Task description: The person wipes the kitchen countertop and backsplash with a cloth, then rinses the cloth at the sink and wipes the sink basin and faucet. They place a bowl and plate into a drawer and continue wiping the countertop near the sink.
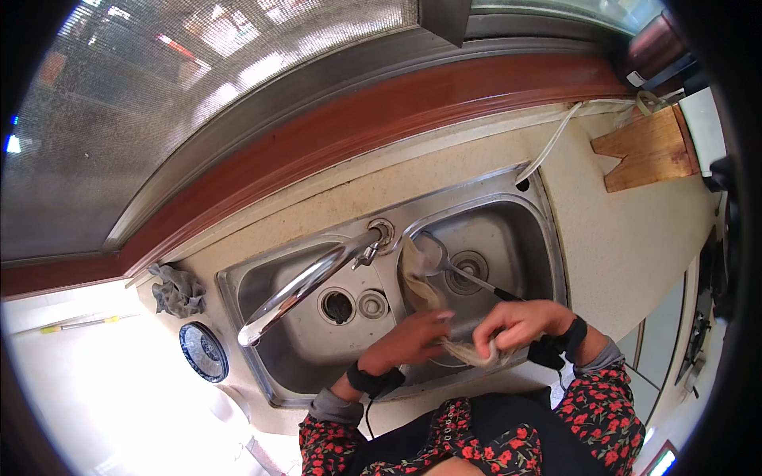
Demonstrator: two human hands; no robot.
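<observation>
A beige cloth [425, 288] hangs over the divider side of the right sink basin [500, 229] and runs down to my hands. My left hand [411, 338] has its fingers curled around the cloth near the divider; blur hides its fingertips. The bunched end passes on to my right hand [524, 326], whose fist is closed on it above the front rim. Beyond my hands, a metal ladle [433, 253] lies in the same basin. Its dark-ended handle crosses the drain strainer [468, 272] and points toward my right hand.
A chrome faucet [306, 285] arches over the left basin [286, 351], with a drain hole [337, 306] and strainer [372, 304] beneath. Left of the sink are a grey rag [177, 290] and blue-patterned dishes [204, 351]. A wooden piece [652, 152] rests on the right counter.
</observation>
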